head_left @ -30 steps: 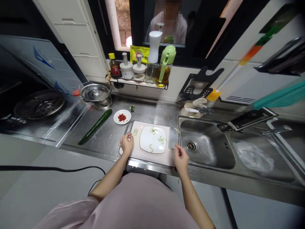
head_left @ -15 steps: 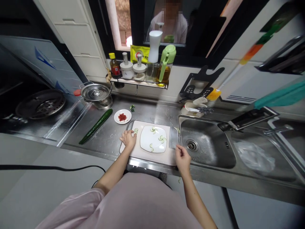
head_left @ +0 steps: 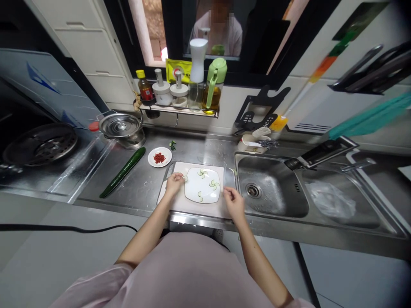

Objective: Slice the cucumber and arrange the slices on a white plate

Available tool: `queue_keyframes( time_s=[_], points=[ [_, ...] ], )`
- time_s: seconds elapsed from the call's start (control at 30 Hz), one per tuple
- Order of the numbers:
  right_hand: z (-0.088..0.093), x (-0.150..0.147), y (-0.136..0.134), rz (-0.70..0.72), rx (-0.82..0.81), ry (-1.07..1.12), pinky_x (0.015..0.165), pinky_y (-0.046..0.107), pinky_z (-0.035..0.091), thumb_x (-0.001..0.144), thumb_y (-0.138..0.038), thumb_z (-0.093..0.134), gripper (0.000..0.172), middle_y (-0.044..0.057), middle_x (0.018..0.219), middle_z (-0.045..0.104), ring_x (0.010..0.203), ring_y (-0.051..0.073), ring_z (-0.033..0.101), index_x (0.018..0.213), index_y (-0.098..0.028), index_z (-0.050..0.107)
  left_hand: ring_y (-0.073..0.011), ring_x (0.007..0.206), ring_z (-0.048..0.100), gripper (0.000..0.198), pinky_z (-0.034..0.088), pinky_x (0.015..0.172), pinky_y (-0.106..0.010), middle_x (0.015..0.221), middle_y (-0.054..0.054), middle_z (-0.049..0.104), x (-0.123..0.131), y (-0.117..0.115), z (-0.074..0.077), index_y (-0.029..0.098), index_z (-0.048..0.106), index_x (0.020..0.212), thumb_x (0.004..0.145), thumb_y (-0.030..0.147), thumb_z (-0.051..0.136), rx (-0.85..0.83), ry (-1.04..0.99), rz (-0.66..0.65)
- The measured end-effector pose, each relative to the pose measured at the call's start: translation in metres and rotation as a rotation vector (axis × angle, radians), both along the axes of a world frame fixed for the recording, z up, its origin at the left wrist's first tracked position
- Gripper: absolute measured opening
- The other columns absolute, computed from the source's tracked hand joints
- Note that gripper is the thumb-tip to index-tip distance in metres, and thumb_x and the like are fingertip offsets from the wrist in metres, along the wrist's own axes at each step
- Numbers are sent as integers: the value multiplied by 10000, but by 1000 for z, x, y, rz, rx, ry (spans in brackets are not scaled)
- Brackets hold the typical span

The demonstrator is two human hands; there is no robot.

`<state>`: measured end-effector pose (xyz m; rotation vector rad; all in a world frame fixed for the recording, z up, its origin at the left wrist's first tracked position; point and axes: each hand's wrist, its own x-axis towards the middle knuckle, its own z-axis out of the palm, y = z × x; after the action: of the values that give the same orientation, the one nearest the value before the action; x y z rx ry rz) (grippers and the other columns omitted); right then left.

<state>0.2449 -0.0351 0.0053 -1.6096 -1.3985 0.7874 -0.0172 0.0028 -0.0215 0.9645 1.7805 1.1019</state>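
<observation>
A white square plate [head_left: 192,188] with three pinwheels of green cucumber slices lies on a pale cutting board [head_left: 192,207]. My left hand [head_left: 174,184] rests on the board at the plate's left corner, its fingertips pinched on a cucumber slice [head_left: 185,178] from a small pile. My right hand [head_left: 233,202] hovers at the plate's right edge with its fingers curled; what they hold, if anything, is too small to see. A cleaver [head_left: 229,176] lies flat on the board just beyond that hand.
A whole cucumber [head_left: 123,171] and a small dish of red chilli [head_left: 159,157] lie left of the board. A lidded pot [head_left: 120,125] and the stove stand further left. The steel sink [head_left: 272,194] borders the board on the right. A bottle rack [head_left: 180,92] hangs behind.
My left hand slid up the board to the cucumber slices by the plate's corner. My right hand moved left from the cleaver's handle toward the plate. The view shifted slightly.
</observation>
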Motion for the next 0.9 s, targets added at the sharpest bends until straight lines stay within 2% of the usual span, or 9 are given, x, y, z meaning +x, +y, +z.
queue_keyframes(
  time_s=[0.1,0.17,0.27,0.37,0.47,0.63,0.77,0.9],
  points=[
    [18,-19,9,108,-20,57,602,277,416,781,-438,549,314,20,671,617,591,150,504,884,-178,692,-145,708,616,376,462,743,-297,702,1,646,7,-5,23,164,626,884,595,368,753,66,-287,-104],
    [33,-32,15,192,-32,122,621,277,432,781,-421,566,274,31,735,649,629,155,535,871,-190,682,-139,712,624,409,470,745,-285,707,3,656,13,-9,42,167,624,890,575,376,782,93,-356,-185],
    [51,-49,20,311,-24,168,724,286,455,781,-373,596,221,34,838,682,750,163,582,902,-203,671,-133,704,626,425,471,740,-275,705,9,663,21,-17,68,172,611,910,588,380,795,112,-406,-282],
    [61,-61,23,402,-22,190,752,290,453,787,-366,601,191,25,834,677,757,154,579,861,-199,658,-116,678,607,407,452,709,-250,692,24,652,26,-23,85,178,603,926,607,348,792,129,-406,-350],
    [64,-67,24,437,-27,220,732,277,445,791,-363,594,173,11,772,655,729,142,567,759,-195,624,-105,672,589,381,423,679,-231,689,27,641,28,-25,94,177,603,927,622,314,783,146,-371,-375],
    [68,-70,22,445,-65,280,699,260,436,782,-356,590,168,-10,720,623,698,128,547,728,-197,606,-118,680,585,349,408,666,-241,710,10,641,29,-26,98,175,625,942,653,321,757,176,-304,-415],
    [72,-70,21,431,-165,366,604,237,421,746,-322,575,143,-35,617,562,603,110,518,670,-201,567,-141,728,588,303,406,688,-260,749,-14,647,29,-28,102,178,649,929,676,326,726,239,-187,-450],
    [74,-71,20,415,-288,458,485,202,369,711,-305,562,111,-44,553,544,527,96,491,665,-204,553,-160,773,588,288,409,750,-282,782,-19,657,30,-32,107,197,652,997,731,306,668,306,-10,-476]
  ],
)
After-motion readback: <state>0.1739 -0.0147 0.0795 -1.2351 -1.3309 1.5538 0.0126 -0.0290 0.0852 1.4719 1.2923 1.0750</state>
